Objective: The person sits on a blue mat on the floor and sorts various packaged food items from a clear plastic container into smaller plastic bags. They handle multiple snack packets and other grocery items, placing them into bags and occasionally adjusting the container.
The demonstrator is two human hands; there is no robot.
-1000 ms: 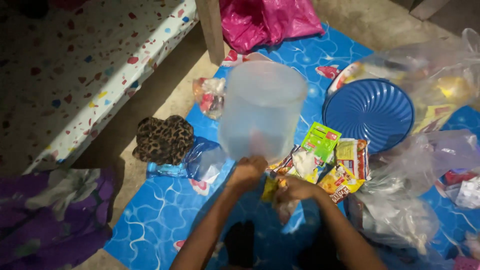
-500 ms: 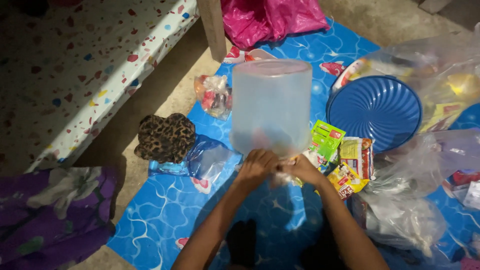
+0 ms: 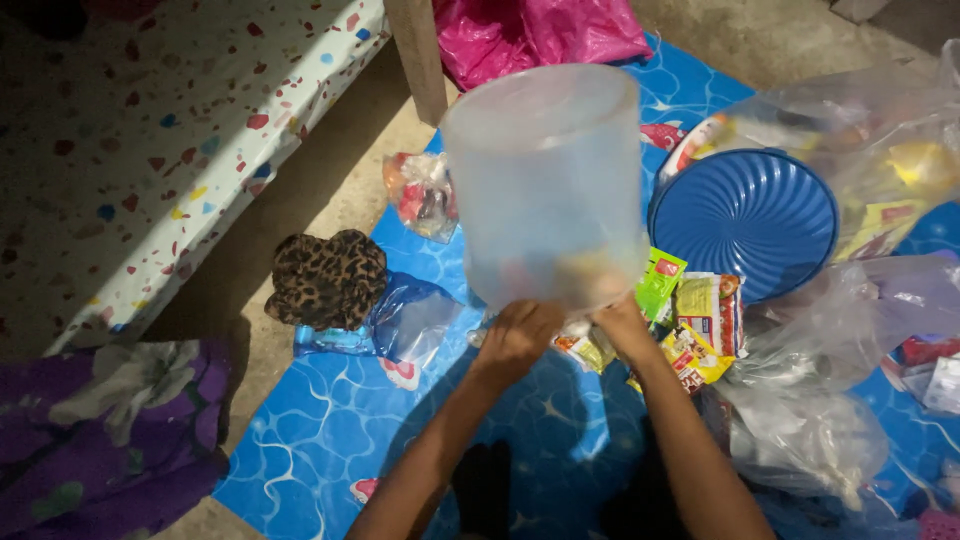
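I hold a large translucent plastic container [image 3: 545, 180] tipped on its side, its closed bottom facing away and its mouth toward me. My left hand [image 3: 517, 335] grips the rim at the lower left. My right hand [image 3: 617, 318] is at the rim on the lower right, its fingers reaching into the mouth, where packets show faintly through the wall. Under my hands lies a heap of small snack packets [image 3: 690, 330], green, yellow and red, on a blue patterned mat [image 3: 330, 420].
A round blue lid [image 3: 745, 220] lies right of the container. Clear plastic bags [image 3: 810, 400] with goods crowd the right side. A leopard-print cloth [image 3: 328, 278], a small clear bag [image 3: 425, 195], a pink bag [image 3: 530, 35], a wooden post [image 3: 418, 60] and a speckled mattress [image 3: 150, 130] lie left and behind.
The container has been lifted and tipped further, so it looks bigger and nearer. My right hand moved from the packets on the mat up to the container's mouth.
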